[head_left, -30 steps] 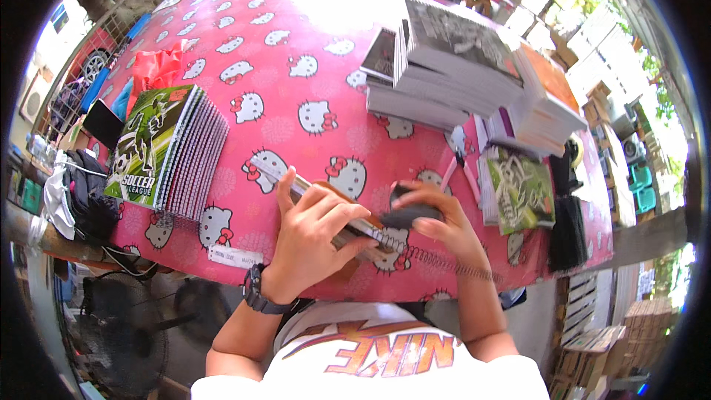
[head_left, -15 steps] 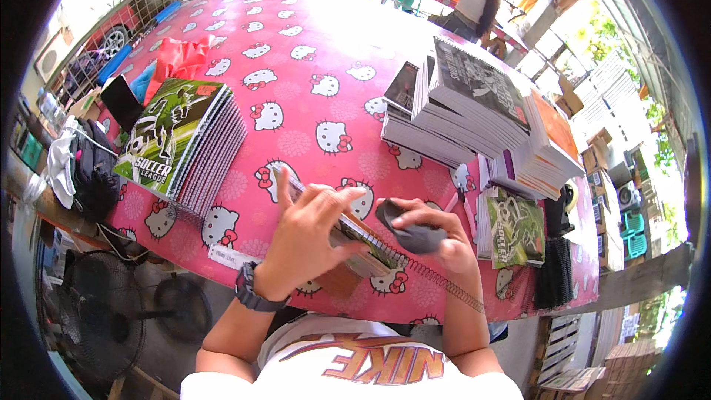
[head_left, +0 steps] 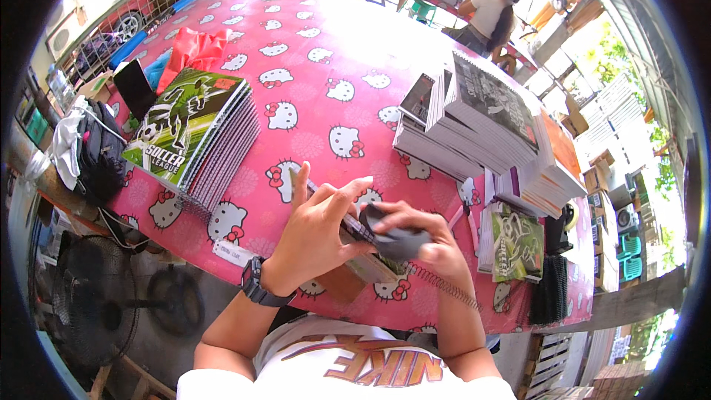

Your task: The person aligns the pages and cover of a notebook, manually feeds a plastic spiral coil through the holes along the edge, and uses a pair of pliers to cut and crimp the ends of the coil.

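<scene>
left hand [head_left: 315, 233] grips a flat spiral-bound notebook [head_left: 355, 230]; right hand [head_left: 429, 241] grips a dark rounded tool [head_left: 396, 237].

Both hands [head_left: 370, 233] grip spiral notebook [head_left: 366, 241], pink tablecloth [head_left: 311, 96].

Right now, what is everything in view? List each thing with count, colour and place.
table: one, pink cloth with white cat figures, centre.
green notebooks: one stack, green covers, table's left side.
grey notebooks: several stacks, grey and white covers, right side.
single green notebook: one, at the right edge.
black combs: a bundle, right corner.
red bag: one, far left of the table.
fan: one, black, on the floor at lower left.
person: one, white top, far side.
wire spiral: one, sticking out under the right hand.
notebook: one, held on edge by both hands.
watch: one, black, left wrist.
left hand: grips the notebook.
right hand: holds a dark grey tool.
</scene>
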Available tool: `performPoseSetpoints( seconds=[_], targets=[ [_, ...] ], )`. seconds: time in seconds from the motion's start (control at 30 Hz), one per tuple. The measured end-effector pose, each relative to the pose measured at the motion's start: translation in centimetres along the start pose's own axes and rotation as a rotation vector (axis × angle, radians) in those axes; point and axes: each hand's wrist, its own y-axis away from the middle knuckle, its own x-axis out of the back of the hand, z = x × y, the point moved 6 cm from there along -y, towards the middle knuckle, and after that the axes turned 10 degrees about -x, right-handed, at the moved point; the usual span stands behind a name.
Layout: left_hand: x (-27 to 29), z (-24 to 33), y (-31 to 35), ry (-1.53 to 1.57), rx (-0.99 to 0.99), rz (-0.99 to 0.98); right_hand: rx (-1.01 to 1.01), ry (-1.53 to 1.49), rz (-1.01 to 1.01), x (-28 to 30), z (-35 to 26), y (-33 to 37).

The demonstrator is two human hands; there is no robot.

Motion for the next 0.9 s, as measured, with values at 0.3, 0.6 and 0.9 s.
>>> performPoseSetpoints(
  seconds=[0.3,0.6,0.9],
  targets=[
    [1.2,-7.8,4.1,0.522,0.259,0.437,-0.117,0.135,0.121,0.1,1.5,-1.1],
    [-0.4,-7.4,3.8,0.870,0.381,0.476,-0.168,0.394,0.292,2.2,1.0,-1.6],
    [-0.8,-7.1,4.0,0.876,0.405,0.418,0.042,-0.057,0.033,0.2,-0.1,-1.4]
  ],
)
